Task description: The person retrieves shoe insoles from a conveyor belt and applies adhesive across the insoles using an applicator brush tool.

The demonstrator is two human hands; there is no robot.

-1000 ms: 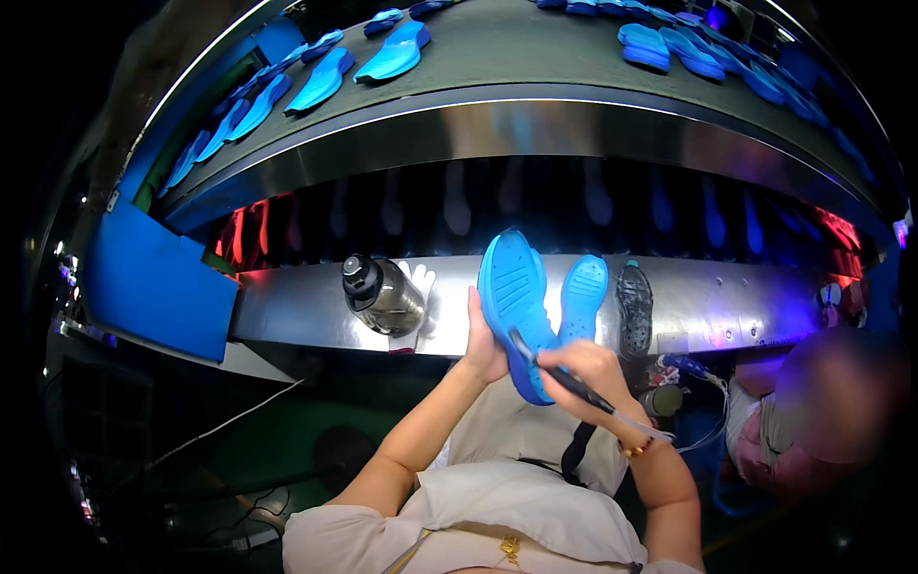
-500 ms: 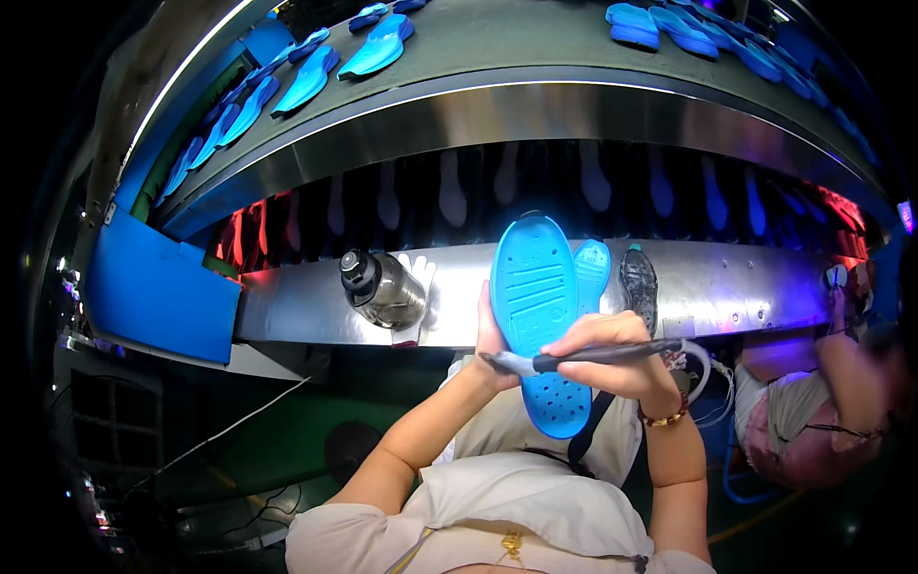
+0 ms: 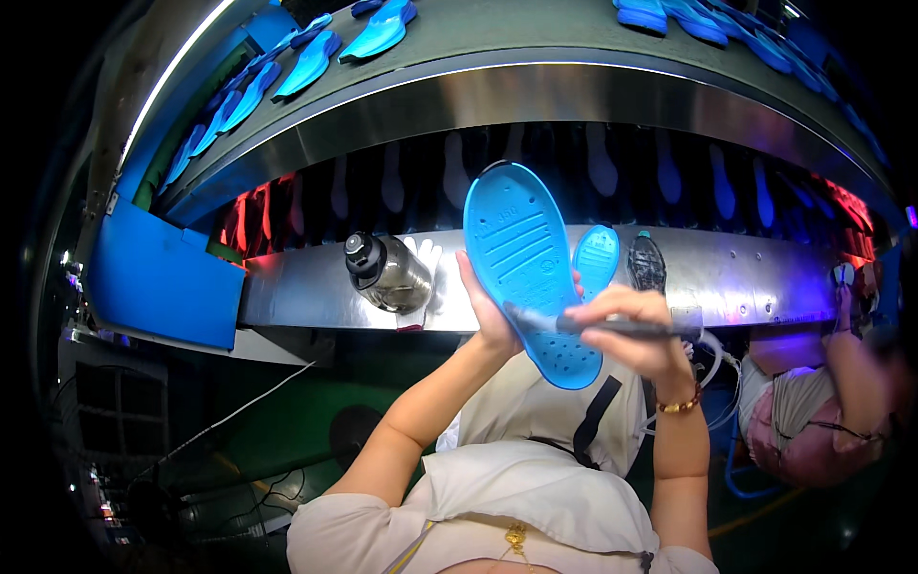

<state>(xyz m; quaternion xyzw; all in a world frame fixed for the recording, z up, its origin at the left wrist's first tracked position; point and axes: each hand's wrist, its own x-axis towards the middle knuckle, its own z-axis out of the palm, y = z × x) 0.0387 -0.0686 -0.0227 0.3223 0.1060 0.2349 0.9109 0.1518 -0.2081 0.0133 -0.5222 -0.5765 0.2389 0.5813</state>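
Note:
My left hand (image 3: 490,311) grips a bright blue shoe sole (image 3: 521,225) along its left edge, ridged face up, tilted slightly left at the top. In my right hand (image 3: 643,335) is a dark-handled brush (image 3: 572,324), held like a pen, with a pale tube running from its back end. The blurred bristles lie over the lower middle of the sole; whether they touch it I cannot tell. Just beyond my right hand, a smaller-looking blue sole (image 3: 597,256) rests on the metal ledge (image 3: 703,277), beside a black sole (image 3: 647,262).
A dark translucent bottle (image 3: 390,277) stands on the ledge at left, by a white glove (image 3: 426,254). Beyond, blue soles (image 3: 381,31) ride a grey belt (image 3: 516,31) above a dark slot of upright sole shapes. Another person (image 3: 798,426) sits at right.
The sole has moved up and away from me, its top tipping left. The brush, now blurred, and both hands have moved slightly; the brush lies across a different part of the sole.

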